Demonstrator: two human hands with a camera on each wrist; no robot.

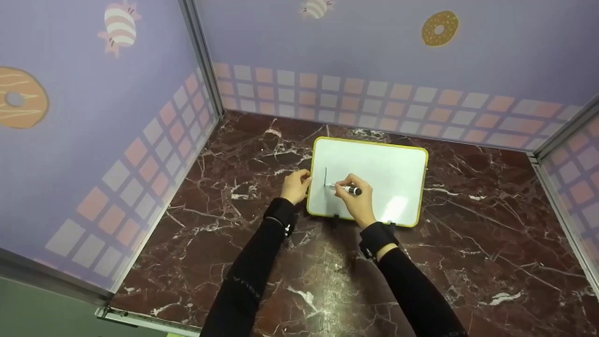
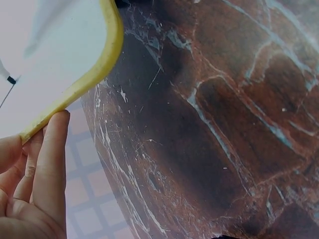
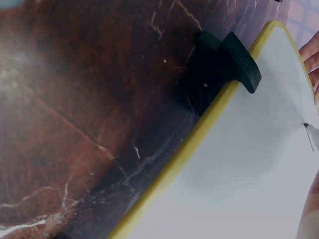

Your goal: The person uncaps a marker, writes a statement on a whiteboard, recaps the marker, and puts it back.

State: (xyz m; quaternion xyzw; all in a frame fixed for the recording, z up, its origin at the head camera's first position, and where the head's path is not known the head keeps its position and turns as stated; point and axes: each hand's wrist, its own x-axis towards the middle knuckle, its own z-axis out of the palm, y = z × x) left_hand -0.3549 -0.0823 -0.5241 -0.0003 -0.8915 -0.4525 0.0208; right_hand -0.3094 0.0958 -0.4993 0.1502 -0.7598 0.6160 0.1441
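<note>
Black sleeves reach in over the counter [image 1: 234, 154] from its near edge. Left hand [image 1: 295, 186] pinches the whiteboard's [image 1: 388, 173] left yellow rim, likely bracing it against the writing pressure. Right hand [image 1: 358, 199] grasps a marker [image 1: 345, 188], tip on the board beside a short vertical stroke [image 1: 325, 176]. Board sits mid-counter, propped on black clip feet [image 3: 224, 59], so probably prone to sliding.
</note>
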